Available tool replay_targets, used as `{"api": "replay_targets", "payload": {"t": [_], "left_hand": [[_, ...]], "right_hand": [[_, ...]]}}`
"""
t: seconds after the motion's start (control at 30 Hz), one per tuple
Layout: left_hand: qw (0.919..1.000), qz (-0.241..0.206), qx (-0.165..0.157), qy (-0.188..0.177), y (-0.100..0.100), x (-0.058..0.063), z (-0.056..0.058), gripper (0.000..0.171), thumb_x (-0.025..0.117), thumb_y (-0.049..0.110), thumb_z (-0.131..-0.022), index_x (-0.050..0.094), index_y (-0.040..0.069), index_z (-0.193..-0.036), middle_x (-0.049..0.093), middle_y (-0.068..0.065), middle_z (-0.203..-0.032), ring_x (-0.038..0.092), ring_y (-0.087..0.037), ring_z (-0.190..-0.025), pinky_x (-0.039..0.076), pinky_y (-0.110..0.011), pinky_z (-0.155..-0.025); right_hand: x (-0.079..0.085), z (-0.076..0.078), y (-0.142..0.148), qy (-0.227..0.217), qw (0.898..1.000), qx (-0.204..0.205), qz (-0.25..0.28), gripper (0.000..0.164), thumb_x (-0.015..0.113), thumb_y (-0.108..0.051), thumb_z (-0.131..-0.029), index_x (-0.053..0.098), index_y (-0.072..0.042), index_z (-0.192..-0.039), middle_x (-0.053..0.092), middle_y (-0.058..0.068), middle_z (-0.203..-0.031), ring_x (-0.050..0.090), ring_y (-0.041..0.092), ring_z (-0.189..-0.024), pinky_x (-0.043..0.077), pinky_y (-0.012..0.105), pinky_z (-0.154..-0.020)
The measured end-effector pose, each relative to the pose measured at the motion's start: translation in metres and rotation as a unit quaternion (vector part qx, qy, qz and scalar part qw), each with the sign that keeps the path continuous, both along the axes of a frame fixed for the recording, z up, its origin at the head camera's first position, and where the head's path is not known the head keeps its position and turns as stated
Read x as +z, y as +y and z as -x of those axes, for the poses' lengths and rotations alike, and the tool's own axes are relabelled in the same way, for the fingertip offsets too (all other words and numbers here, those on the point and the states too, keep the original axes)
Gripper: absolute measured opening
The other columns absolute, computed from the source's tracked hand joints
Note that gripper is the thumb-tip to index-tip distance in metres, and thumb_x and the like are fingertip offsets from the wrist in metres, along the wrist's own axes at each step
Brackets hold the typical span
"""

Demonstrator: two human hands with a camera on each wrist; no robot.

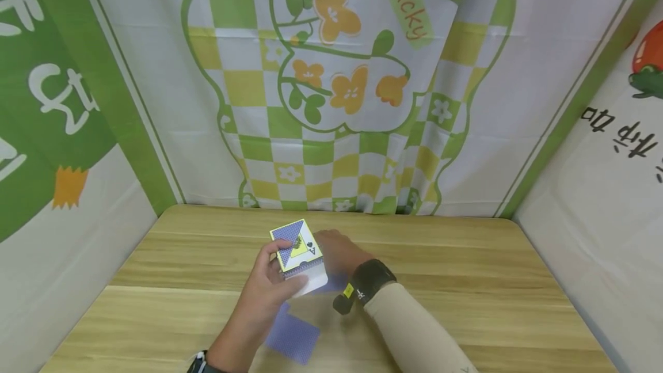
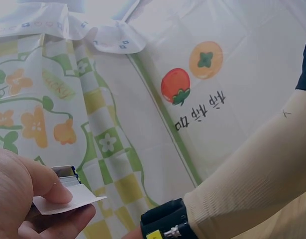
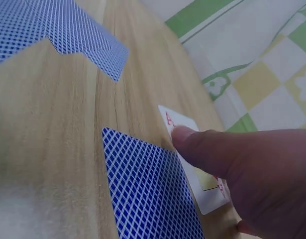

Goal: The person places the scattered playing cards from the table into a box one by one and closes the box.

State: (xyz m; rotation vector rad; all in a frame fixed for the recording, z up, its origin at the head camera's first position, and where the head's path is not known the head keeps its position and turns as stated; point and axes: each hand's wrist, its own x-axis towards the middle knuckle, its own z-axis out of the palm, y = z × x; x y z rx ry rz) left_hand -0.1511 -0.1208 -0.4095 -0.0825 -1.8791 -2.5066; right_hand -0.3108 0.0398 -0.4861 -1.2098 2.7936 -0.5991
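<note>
My left hand (image 1: pixel 259 286) grips a playing card box (image 1: pixel 299 246), blue and white with a yellow border and an ace printed on its front. The box's white flap (image 1: pixel 313 282) hangs open toward me, and the left wrist view shows the thumb pressing on that flap (image 2: pixel 78 195). Beyond the box, partly behind it, my right hand (image 1: pixel 339 249) is low over the table. Its thumb lies on a playing card (image 3: pixel 207 191) with a red A, pinched at its edge; the other fingers are mostly hidden. Beside it a blue-backed card (image 3: pixel 148 189) lies face down.
More blue-backed cards (image 1: pixel 294 335) lie face down on the wooden table (image 1: pixel 466 281), nearer to me, overlapping one another. A printed curtain (image 1: pixel 342 166) hangs along the far edge, with fabric walls left and right.
</note>
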Motion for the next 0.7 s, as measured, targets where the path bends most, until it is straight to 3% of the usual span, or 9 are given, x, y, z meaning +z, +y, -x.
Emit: {"api": "replay_targets", "payload": {"t": [0.2,0.4,0.5,0.7], "left_hand": [[1.0000,0.007,-0.001,-0.004,-0.001,-0.001,0.001,0.067,0.064,-0.015,-0.081,0.037,0.013,-0.135,0.055,-0.021,-0.130,0.066,-0.025,-0.106,0.058,-0.034,-0.084],[0.9998,0.010,-0.001,-0.018,-0.002,-0.001,0.001,0.068,0.064,-0.015,-0.081,0.037,0.015,-0.136,0.054,-0.023,-0.133,0.065,-0.027,-0.109,0.058,-0.036,-0.085],[0.9997,0.012,-0.002,-0.019,-0.002,0.000,0.001,0.068,0.064,-0.015,-0.081,0.037,0.015,-0.136,0.052,-0.023,-0.136,0.064,-0.027,-0.111,0.058,-0.035,-0.086],[0.9996,0.017,-0.004,-0.020,-0.003,0.003,0.000,0.068,0.064,-0.014,-0.082,0.036,0.015,-0.137,0.052,-0.023,-0.136,0.064,-0.027,-0.110,0.057,-0.034,-0.086]], "right_hand": [[0.019,-0.007,-0.007,-0.001,0.998,-0.026,-0.055,0.049,0.081,-0.041,-0.070,0.064,-0.027,-0.114,0.063,-0.005,-0.120,0.055,0.018,-0.110,0.046,0.043,-0.101],[0.040,-0.022,-0.010,-0.097,0.989,-0.100,-0.050,0.052,0.080,-0.025,-0.070,0.056,-0.016,-0.116,0.058,0.005,-0.110,0.058,0.027,-0.102,0.053,0.045,-0.087],[0.041,-0.025,-0.010,-0.104,0.984,-0.126,-0.068,0.058,0.077,-0.020,-0.071,0.052,-0.010,-0.123,0.056,0.011,-0.113,0.059,0.032,-0.103,0.055,0.047,-0.087],[0.036,-0.018,-0.011,-0.123,0.979,-0.124,-0.102,0.057,0.076,-0.025,-0.075,0.054,-0.003,-0.124,0.056,0.014,-0.111,0.058,0.031,-0.099,0.055,0.049,-0.088]]}}
